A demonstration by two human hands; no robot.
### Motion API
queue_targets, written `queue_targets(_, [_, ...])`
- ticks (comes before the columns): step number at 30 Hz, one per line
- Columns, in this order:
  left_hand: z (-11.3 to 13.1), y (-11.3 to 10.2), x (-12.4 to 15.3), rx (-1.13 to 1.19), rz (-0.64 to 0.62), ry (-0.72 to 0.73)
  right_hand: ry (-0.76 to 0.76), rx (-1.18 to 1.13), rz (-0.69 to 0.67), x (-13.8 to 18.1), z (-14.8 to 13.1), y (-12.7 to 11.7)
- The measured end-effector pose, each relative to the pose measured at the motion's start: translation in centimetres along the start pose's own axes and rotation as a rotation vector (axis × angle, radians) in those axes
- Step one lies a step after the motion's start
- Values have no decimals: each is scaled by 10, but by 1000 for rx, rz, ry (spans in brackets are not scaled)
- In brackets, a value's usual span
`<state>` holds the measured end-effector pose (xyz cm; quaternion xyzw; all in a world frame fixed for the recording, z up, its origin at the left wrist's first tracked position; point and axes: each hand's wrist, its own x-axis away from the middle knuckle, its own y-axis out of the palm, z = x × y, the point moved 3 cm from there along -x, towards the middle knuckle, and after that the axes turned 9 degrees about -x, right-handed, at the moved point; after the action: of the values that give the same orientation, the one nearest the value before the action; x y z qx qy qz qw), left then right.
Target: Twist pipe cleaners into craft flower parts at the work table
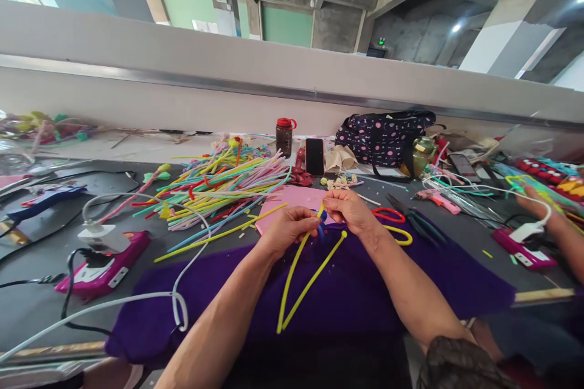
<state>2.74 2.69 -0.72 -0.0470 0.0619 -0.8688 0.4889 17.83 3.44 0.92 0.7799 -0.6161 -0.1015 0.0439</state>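
A yellow pipe cleaner (pixel 292 273) is bent into a long V that hangs over the purple cloth (pixel 356 304). My left hand (pixel 292 226) pinches one arm of it near the top. Close beside, my right hand (pixel 347 209) pinches the upper end of the same arm. The other arm ends free in a small curl below my right hand. A small blue piece (pixel 323 217) shows between my hands; whether it is attached to the yellow one I cannot tell. Behind my hands lies a pink sheet (pixel 274 216).
A pile of coloured pipe cleaners (pixel 228 185) lies at left. Magenta power strips (pixel 114 270) with cables sit both sides. Pliers (pixel 422 225), a pink glue gun (pixel 440 200), a phone (pixel 314 157), a bottle (pixel 283 137) and a bag (pixel 383 140) stand behind. Another person's hand (pixel 541 206) is at right.
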Motion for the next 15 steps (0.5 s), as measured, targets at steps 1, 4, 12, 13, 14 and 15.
queue_targets(1, [1,1,0,-13,-8,-1,6,-16,9,0,0,-1])
queue_targets(4, [1,4,1,-48,-51,-7,26,-61,54,0,-1,-7])
queue_targets(12, [-5,16,8,-236,-329,-69,154,120,143,33,19,-42])
queue_targets(13, [-7,18,9,-267,-344,-73,182,190,143,39,23,-47])
queue_targets(14, [-10,20,9,-297,-349,-75,203,258,150,43,27,-53])
queue_targets(15, [-12,22,8,-323,-344,-75,213,319,175,47,29,-58])
